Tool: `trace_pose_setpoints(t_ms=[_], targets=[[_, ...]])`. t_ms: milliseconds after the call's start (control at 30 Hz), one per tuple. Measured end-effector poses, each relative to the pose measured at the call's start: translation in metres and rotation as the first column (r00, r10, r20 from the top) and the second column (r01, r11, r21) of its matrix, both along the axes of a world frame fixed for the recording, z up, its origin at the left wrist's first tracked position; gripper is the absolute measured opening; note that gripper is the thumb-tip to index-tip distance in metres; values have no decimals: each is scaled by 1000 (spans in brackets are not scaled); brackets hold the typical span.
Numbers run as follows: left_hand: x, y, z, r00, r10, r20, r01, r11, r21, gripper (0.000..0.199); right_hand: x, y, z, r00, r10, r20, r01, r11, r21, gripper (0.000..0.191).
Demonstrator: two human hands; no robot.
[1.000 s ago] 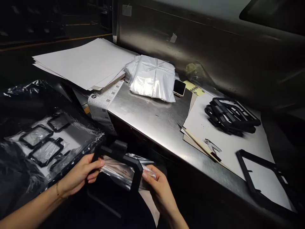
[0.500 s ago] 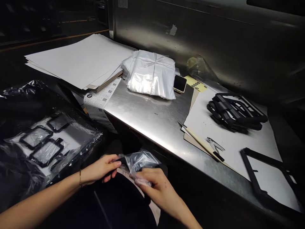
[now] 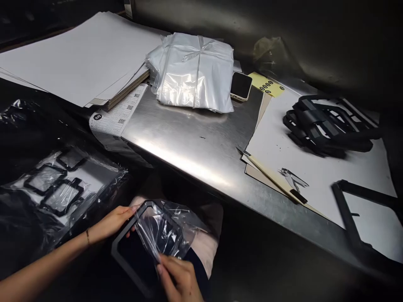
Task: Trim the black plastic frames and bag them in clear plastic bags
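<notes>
Far L, bagged blk frames [image 3: 67, 183] lie on dark plastic. Above, stack of wht sheets [image 3: 85, 54], w/ printed sheet [image 3: 116, 119] hanging over table [image 3: 189, 147] edge. L hand [image 3: 115, 222]: fingers pinch upper L part of blk frame [image 3: 126, 268], which is tilted, in front of table, nr person's lap. Clear bag [image 3: 176, 222] covers its far R part; near L part is bare. R hand [image 3: 181, 277]: fingers closed on bag film, btwn thumb & index. On table: tied bundle of plastic bags [image 3: 195, 75], phone [image 3: 241, 86] beside it, yellow note [image 3: 267, 85], thin cream-handled tool [image 3: 267, 174], nippers [image 3: 294, 180], pile of blk frames [image 3: 324, 126] on wht board [image 3: 267, 142], single frame [image 3: 349, 214] far R.
</notes>
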State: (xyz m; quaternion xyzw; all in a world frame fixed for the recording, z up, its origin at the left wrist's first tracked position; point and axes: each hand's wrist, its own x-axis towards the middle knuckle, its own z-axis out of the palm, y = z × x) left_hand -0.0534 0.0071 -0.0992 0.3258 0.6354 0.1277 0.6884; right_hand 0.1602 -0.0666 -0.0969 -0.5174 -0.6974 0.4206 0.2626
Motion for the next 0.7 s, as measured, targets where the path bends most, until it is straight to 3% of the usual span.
trace_pose_setpoints(t_ms=[133, 300, 567, 633, 700], targets=[[3, 9, 4, 993, -117, -8, 116, 991, -71, 42, 11, 58, 10, 998, -65, -11, 64, 993, -102, 27], [19, 22, 24, 992, -120, 47, 124, 990, -75, 49, 31, 105, 23, 997, -72, -10, 71, 994, -88, 24], [32, 9, 68, 980, -95, 172, 110, 991, -78, 42, 40, 110, 42, 994, -97, -43, 100, 993, 68, 26], [29, -1, 70, 967, -97, 237, 128, 985, -119, 37, 40, 108, 45, 991, -92, -101, 100, 992, 75, 26], [21, -9, 61, 934, -86, 348, 168, 963, -213, 32, 39, 106, 52, 984, -66, -164, 79, 994, 70, 27]])
